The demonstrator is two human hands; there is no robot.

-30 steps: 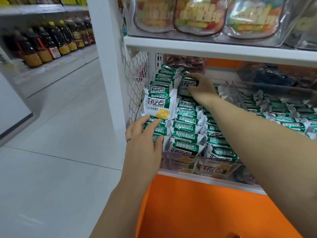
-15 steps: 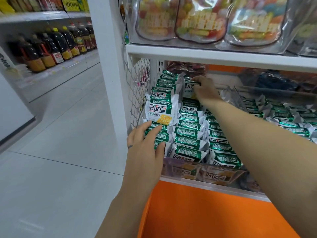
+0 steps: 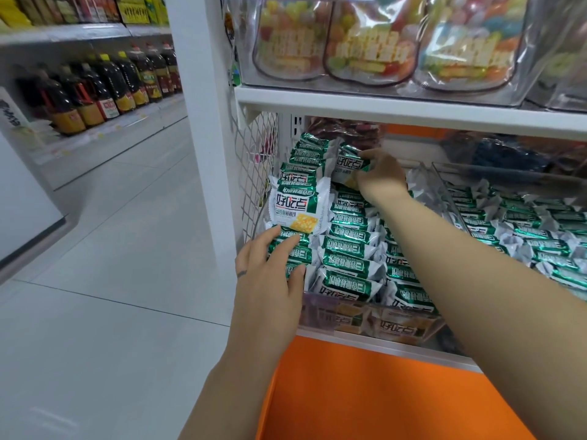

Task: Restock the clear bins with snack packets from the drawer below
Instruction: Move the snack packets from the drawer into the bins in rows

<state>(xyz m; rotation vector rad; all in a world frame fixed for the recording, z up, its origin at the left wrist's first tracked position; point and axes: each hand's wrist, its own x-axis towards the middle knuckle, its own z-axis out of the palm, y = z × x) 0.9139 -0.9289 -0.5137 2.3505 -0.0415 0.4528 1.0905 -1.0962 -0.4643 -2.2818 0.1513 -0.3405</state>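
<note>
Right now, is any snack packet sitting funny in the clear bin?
Yes. One packet in the left row stands tall, showing its whole front, while the other packets around it lie tucked in neat rows showing only their top edges. Nothing looks spilled or torn.

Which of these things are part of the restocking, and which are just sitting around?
Belongs to the job: left hand resting on the green snack packets; right hand gripping the back packet; clear bin holding them; orange drawer below.
Just standing about: candy bags on the shelf above; dark bottles across the aisle.
</note>
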